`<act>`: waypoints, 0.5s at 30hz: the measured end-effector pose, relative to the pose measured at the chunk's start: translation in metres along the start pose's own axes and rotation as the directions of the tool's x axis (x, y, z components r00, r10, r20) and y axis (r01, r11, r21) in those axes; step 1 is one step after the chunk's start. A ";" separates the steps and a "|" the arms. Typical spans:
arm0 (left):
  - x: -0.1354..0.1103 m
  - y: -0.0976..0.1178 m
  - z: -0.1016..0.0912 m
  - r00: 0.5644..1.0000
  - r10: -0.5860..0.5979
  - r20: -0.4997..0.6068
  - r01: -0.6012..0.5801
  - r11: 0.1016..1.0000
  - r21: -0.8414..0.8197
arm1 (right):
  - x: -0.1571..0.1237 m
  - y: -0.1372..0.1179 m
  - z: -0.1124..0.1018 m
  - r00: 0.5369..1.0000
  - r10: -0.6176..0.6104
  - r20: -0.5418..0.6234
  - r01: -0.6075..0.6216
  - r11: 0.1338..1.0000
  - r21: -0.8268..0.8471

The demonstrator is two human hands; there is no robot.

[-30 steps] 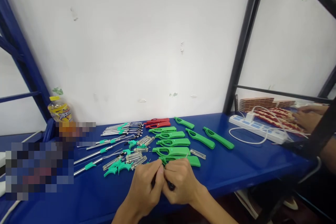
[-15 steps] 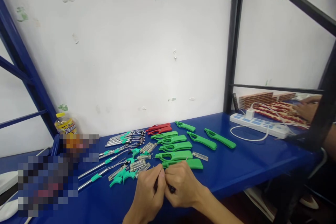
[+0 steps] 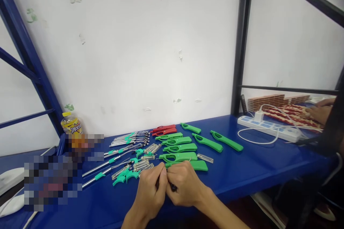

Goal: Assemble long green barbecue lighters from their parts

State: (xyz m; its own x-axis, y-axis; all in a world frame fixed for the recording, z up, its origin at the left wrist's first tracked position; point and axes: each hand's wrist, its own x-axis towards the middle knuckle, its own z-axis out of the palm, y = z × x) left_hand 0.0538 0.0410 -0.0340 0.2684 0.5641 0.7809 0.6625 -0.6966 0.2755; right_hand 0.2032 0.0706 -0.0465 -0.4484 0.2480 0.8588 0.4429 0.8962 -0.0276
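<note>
My left hand (image 3: 151,190) and my right hand (image 3: 186,184) are closed and pressed together at the fingertips, over the table's front part. Out of the right fist pokes the end of a small black part (image 3: 173,187); its kind is hidden by the fingers. What the left fingers pinch is mostly covered. Just beyond my hands lie green lighter casings (image 3: 176,156), with a clear lighter fuel tank (image 3: 205,158) beside them. To the left are teal triggers (image 3: 132,174), more clear tanks (image 3: 141,165) and metal lighter tubes with wires (image 3: 100,170).
Red lighter casings (image 3: 163,132) lie near the wall. A white power strip (image 3: 268,127) with a looped cable sits at the right, by a dark metal post (image 3: 240,43). A yellow-capped bottle (image 3: 71,123) stands at the left. Another person's hand (image 3: 321,111) shows at far right.
The whole view has shifted slightly. My two hands stay pressed together with only a small change of finger position; the parts on the table lie as before.
</note>
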 end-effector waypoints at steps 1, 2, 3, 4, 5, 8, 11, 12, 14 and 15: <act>0.000 0.000 0.000 1.000 0.000 -0.006 0.000 1.000 0.002 | 0.000 0.000 0.000 1.000 -0.002 0.002 0.002 1.000 -0.004; 0.001 0.001 0.000 1.000 -0.001 -0.012 0.001 1.000 0.004 | 0.001 0.000 0.001 1.000 -0.005 0.003 0.005 1.000 -0.007; 0.001 0.001 -0.001 1.000 -0.002 -0.017 0.002 1.000 0.005 | 0.001 0.000 0.001 1.000 -0.007 0.002 0.007 1.000 -0.009; 0.001 0.002 -0.001 1.000 -0.002 -0.021 0.002 1.000 0.005 | 0.001 0.000 0.001 1.000 -0.008 -0.001 0.008 1.000 -0.010; 0.002 0.002 -0.001 1.000 -0.002 -0.023 0.002 1.000 0.005 | 0.002 0.000 0.002 1.000 -0.008 -0.004 0.007 1.000 -0.010; 0.002 0.002 -0.001 1.000 -0.002 -0.023 0.002 1.000 0.000 | 0.002 -0.001 0.002 1.000 -0.002 -0.005 0.002 1.000 -0.012; 0.001 0.002 0.000 1.000 -0.004 -0.014 0.004 1.000 -0.006 | 0.001 -0.001 0.002 1.000 -0.002 0.002 0.002 1.000 -0.010; 0.001 0.002 0.000 1.000 -0.005 -0.011 0.005 1.000 -0.008 | 0.002 -0.001 0.002 1.000 -0.004 0.004 0.004 1.000 -0.007; -0.001 0.001 0.000 1.000 -0.008 -0.007 0.008 1.000 -0.010 | 0.002 0.000 0.002 1.000 -0.004 0.004 0.004 1.000 -0.002; -0.001 0.000 0.000 1.000 -0.010 -0.006 0.009 1.000 -0.010 | 0.002 -0.001 0.002 1.000 -0.002 0.001 0.002 1.000 0.002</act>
State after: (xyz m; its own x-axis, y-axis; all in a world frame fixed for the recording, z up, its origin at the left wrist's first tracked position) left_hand 0.0537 0.0402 -0.0350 0.2576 0.5679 0.7818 0.6583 -0.6954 0.2882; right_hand 0.2006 0.0712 -0.0453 -0.4504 0.2467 0.8581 0.4406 0.8973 -0.0268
